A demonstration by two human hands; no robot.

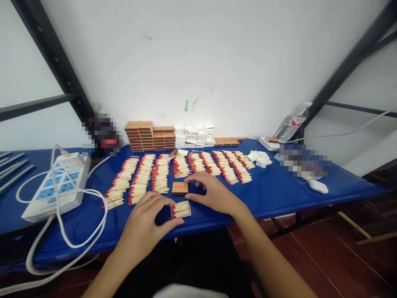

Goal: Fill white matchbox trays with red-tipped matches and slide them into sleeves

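My left hand (148,219) pinches a small white tray of red-tipped matches (181,209) near the front edge of the blue table (279,192); thumb and fingers close on its left end. My right hand (211,191) rests just behind the tray, its fingertips touching an orange matchbox sleeve (180,188) that lies flat on the table. Behind both hands, rows of loose red-tipped matches (180,167) spread across the table.
Stacks of orange sleeves (150,135) and white trays (194,135) line the wall. A white power strip (58,184) with looping cables sits left. Loose white trays (259,158), a water bottle (291,123) and a white mouse (318,186) are right.
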